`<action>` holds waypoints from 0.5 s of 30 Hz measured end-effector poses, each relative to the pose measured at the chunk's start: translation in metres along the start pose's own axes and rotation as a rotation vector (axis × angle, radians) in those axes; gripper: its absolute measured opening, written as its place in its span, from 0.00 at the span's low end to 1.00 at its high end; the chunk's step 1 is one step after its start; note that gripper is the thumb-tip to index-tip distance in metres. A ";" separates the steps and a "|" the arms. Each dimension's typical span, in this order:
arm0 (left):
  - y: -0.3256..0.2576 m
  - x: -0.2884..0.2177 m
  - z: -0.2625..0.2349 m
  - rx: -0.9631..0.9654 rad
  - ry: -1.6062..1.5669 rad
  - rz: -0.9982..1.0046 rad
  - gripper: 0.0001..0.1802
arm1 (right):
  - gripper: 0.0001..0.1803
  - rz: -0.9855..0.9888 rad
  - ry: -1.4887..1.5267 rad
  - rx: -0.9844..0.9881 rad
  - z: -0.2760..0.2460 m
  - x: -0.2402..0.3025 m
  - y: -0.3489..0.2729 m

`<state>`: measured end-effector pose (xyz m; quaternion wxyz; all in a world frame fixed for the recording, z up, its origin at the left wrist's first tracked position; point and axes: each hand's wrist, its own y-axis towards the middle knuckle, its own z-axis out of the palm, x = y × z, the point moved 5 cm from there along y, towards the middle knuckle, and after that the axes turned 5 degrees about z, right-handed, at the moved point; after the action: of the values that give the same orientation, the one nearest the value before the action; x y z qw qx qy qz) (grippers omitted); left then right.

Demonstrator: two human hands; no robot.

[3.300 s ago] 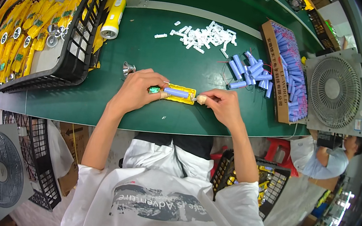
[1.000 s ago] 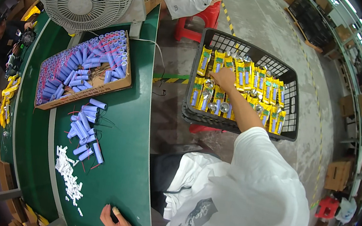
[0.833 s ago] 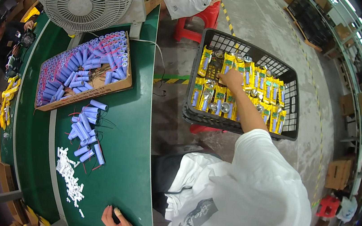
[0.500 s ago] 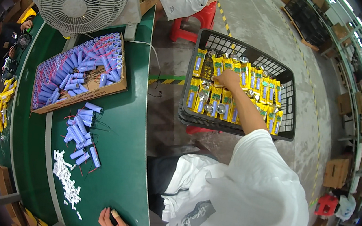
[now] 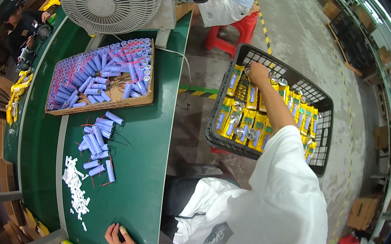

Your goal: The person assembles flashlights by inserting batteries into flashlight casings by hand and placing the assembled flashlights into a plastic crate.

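My right hand [image 5: 259, 73] reaches into a black plastic crate [image 5: 314, 167] at the far wall, its fingers bent down and closed. What they hold, if anything, is hidden beneath them. Around it, yellow packs [image 5: 252, 96], each with a blue cylindrical cell and wires, stand in rows. Round silver discs [image 5: 251, 134] lie among the packs. My left hand [image 5: 122, 242] rests on the green table [image 5: 133, 187] near its front edge, fingers loosely apart and holding nothing. Farther up the table lies a loose heap of blue cylindrical cells [image 5: 98, 141] with red and black wires.
A cardboard box [image 5: 104, 111] of blue cells stands behind the heap. Small white pieces [image 5: 75, 187] are piled at the left. A large fan [image 5: 110, 4] stands at the back. Beyond, a person sits on a red stool [image 5: 238, 32]. Shelving [image 5: 380, 47] lines the right.
My right hand has moved from the middle of the packs toward the crate's far wall. My left hand stays on the table. The whole view has shifted slightly.
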<state>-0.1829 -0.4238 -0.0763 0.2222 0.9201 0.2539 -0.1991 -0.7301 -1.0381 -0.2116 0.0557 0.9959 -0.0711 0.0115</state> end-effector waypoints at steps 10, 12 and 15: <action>0.002 -0.001 0.001 -0.006 0.022 -0.001 0.11 | 0.23 0.012 0.141 -0.097 -0.048 0.011 -0.010; 0.002 0.000 0.001 -0.003 0.010 -0.022 0.11 | 0.25 0.037 0.201 -0.067 -0.049 0.018 -0.006; 0.000 0.007 0.002 -0.001 0.000 -0.005 0.11 | 0.28 0.112 0.192 0.012 -0.032 0.022 0.010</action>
<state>-0.1781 -0.4221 -0.0810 0.2221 0.9193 0.2564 -0.1997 -0.7104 -1.0473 -0.1783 0.0554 0.9850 -0.1209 0.1102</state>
